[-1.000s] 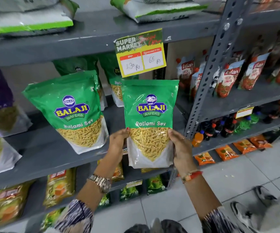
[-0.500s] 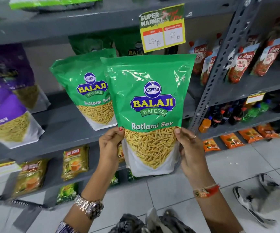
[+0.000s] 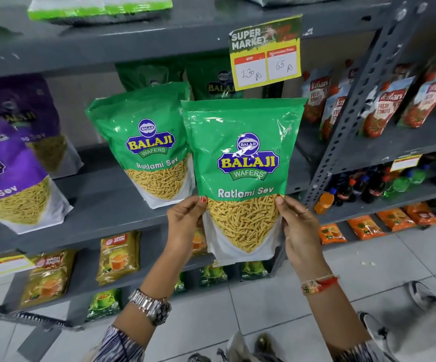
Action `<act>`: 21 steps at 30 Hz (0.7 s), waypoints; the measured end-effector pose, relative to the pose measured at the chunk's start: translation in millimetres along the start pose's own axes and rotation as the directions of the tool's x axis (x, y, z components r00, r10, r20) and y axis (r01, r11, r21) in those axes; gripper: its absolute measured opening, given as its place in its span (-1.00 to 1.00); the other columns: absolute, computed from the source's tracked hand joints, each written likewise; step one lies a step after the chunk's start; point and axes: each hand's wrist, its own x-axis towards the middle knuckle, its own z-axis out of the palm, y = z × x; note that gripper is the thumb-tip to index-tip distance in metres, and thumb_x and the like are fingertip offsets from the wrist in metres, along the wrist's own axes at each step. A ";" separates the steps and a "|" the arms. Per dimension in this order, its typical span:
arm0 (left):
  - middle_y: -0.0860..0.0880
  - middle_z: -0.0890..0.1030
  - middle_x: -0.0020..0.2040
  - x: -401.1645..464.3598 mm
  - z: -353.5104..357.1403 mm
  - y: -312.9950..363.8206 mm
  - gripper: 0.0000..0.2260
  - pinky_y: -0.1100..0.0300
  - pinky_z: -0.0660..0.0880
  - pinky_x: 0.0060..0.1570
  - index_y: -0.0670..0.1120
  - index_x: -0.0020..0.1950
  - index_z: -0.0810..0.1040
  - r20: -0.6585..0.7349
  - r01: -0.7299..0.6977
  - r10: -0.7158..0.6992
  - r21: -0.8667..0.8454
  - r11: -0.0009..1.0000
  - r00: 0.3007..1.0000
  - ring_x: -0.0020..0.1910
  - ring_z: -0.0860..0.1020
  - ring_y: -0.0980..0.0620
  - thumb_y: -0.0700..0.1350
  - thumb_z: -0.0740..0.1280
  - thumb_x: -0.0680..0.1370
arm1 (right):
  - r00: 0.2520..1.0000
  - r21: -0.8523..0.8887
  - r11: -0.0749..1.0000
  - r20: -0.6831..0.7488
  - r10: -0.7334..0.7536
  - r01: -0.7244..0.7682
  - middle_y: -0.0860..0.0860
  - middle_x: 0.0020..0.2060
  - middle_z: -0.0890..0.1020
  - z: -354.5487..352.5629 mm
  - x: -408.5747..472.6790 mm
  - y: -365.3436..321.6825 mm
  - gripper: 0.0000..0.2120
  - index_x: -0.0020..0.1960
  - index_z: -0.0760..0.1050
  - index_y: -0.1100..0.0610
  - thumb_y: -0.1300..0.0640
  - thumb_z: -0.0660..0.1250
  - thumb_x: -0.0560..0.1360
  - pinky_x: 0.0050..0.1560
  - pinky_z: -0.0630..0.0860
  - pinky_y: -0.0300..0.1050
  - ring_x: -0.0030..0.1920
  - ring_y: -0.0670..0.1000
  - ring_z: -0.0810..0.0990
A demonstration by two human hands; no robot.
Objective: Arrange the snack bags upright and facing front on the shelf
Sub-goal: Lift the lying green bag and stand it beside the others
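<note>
I hold a green Ratlami Sev bag [image 3: 243, 158] upright in front of the grey shelf [image 3: 101, 202], label facing me. My left hand [image 3: 185, 220] grips its lower left edge and my right hand [image 3: 297, 226] grips its lower right edge. A second green Ratlami Sev bag [image 3: 143, 142] stands on the shelf just to the left, leaning slightly, front facing out. Two darker green bags [image 3: 211, 79] stand further back in shadow. Purple sev bags [image 3: 7, 173] lean at the shelf's left end.
A yellow price tag [image 3: 266, 52] hangs from the shelf above. A perforated grey upright [image 3: 347, 121] divides off ketchup pouches [image 3: 384, 105] and bottles [image 3: 347, 189] on the right. Tea packets [image 3: 117, 257] fill lower shelves. A shoe [image 3: 420, 296] rests on the tiled floor.
The bag came closer to me and larger in view half a second ago, and has since shifted a little right. Both hands keep the same grip on its lower edges.
</note>
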 end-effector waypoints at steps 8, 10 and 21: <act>0.13 0.64 -0.37 53.8 47.3 3.9 -0.79 0.47 0.48 -0.30 -0.31 0.08 0.57 -0.100 -0.008 0.008 0.006 1.000 0.995 -0.36 0.53 0.26 -0.27 0.31 0.48 | 0.998 0.023 0.999 0.045 -0.047 0.046 -0.01 -0.25 0.74 4.7 71.5 -9.3 -0.85 -0.08 0.63 0.17 0.19 0.43 0.35 -0.05 0.64 -0.15 -0.17 -0.06 0.69; -0.03 0.62 -0.14 70.2 57.9 4.7 -0.75 0.46 0.50 -0.21 -0.34 0.12 0.55 -0.151 -0.020 0.020 -0.001 1.000 0.988 -0.26 0.51 0.18 -0.28 0.32 0.48 | 0.997 0.042 0.998 0.056 -0.055 0.053 -0.01 -0.24 0.74 10.1 91.9 -11.0 -0.87 -0.02 0.59 0.22 0.28 0.34 0.45 -0.06 0.64 -0.15 -0.15 -0.05 0.69; -0.18 0.55 0.04 128.0 75.1 -6.3 -0.73 0.33 0.50 0.00 -0.41 0.17 0.49 -0.399 -0.048 0.035 -0.024 0.999 0.917 -0.01 0.48 -0.01 -0.37 0.27 0.49 | 0.989 -0.056 0.996 0.134 -0.064 0.072 -0.02 -0.13 0.73 42.9 154.9 3.8 -0.50 0.14 0.55 0.27 0.05 0.45 0.27 0.07 0.58 -0.05 -0.04 -0.02 0.67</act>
